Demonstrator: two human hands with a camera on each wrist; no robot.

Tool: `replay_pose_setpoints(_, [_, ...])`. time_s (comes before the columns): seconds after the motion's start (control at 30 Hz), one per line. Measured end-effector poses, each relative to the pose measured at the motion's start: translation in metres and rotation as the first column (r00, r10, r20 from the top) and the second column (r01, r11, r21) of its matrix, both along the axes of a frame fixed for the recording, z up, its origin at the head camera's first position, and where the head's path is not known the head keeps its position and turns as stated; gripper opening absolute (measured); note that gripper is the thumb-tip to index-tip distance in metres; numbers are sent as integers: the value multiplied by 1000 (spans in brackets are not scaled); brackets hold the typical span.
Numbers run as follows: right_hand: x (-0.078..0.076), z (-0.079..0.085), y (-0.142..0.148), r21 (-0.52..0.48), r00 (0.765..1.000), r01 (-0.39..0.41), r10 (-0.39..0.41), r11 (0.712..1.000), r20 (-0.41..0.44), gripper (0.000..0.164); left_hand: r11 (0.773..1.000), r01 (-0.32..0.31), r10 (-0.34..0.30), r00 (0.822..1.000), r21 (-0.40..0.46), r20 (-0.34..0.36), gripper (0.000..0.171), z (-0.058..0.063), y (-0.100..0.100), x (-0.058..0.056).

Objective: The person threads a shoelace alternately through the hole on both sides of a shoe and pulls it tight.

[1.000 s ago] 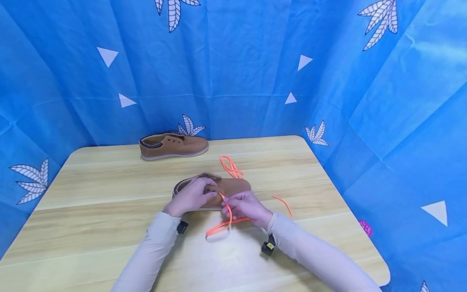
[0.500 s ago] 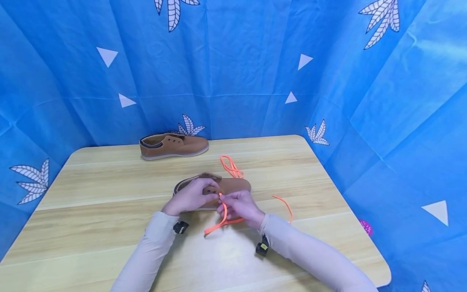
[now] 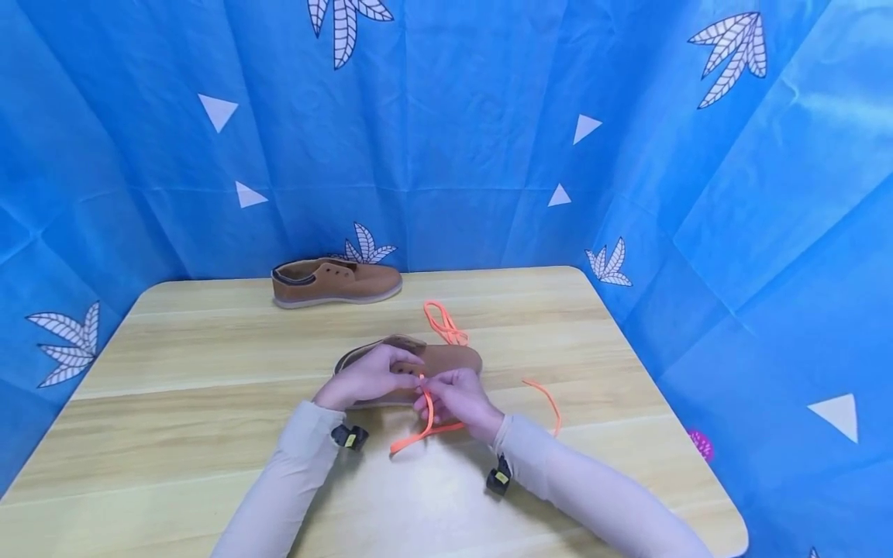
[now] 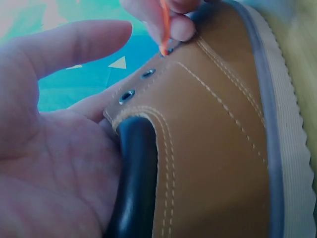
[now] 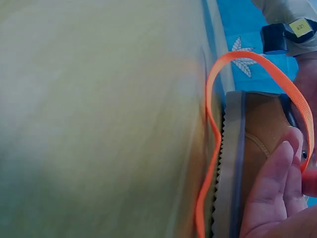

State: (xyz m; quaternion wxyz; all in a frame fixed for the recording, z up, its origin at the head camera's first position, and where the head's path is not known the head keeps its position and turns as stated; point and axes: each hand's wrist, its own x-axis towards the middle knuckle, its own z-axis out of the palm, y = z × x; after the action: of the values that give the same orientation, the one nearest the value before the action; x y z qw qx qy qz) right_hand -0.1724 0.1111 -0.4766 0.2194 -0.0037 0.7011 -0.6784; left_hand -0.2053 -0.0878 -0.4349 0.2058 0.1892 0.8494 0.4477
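A brown lace-up shoe [image 3: 453, 358] lies on the table, its toe pointing right. My left hand [image 3: 373, 377] holds it at the opening. In the left wrist view, the fingers are behind the eyelet flap [image 4: 148, 87] and the thumb is raised apart from it. Between thumb and fingertips my right hand [image 3: 460, 395] pinches an orange shoelace [image 3: 412, 443], right at the eyelet nearest the toe. The other two eyelets on that flap hold no lace. In the right wrist view the shoelace [image 5: 218, 134] loops up beside the sole; the pinching fingertips are partly hidden.
Near the table's far edge stands a second brown shoe [image 3: 342, 285] without a lace. A bundled orange shoelace [image 3: 446, 325] lies just beyond the held shoe. One lace end [image 3: 547, 399] trails right of my right hand. Blue curtain [image 3: 474, 139] surrounds the table.
My right hand has shifted slightly left, bringing the shoelace up close to the eyelet, and the loop in front has narrowed. The left hand stays on the shoe. The head view has tilted slightly.
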Motion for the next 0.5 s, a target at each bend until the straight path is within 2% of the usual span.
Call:
replay_pose_setpoints(0.1, [1, -3, -2, 2, 1000, -2, 2, 1000, 6, 27, 1000, -25, 25, 1000, 5, 8, 37, 0, -1, 1])
replay_pose_setpoints(0.2, [0, -4, -2, 23, 1000, -25, 25, 999, -8, 28, 999, -33, 33, 999, -2, -24, 36, 0, -2, 3])
replay_pose_setpoints(0.3, [-2, -1, 5, 134, 990, -117, 125, 984, -59, 30, 1000, -9, 9, 997, -2, -73, 36, 0, -2, 4])
replay_pose_setpoints(0.37, [-5, 6, 13, 264, 965, -197, 235, 944, -121, 28, 1000, 14, -14, 995, -3, -95, 36, 1, -2, 5])
replay_pose_setpoints(0.4, [-7, 10, 17, 334, 946, -208, 275, 920, -169, 27, 1000, 31, -30, 994, 1, -103, 36, 1, -2, 6])
replay_pose_setpoints(0.47, [-12, 19, 23, 436, 905, -181, 322, 882, -277, 24, 999, 50, -50, 993, -2, -111, 37, 2, -3, 7])
replay_pose_setpoints(0.5, [-15, 23, 25, 464, 885, -148, 326, 873, -331, 22, 999, 53, -54, 992, -10, -114, 38, 3, -4, 8])
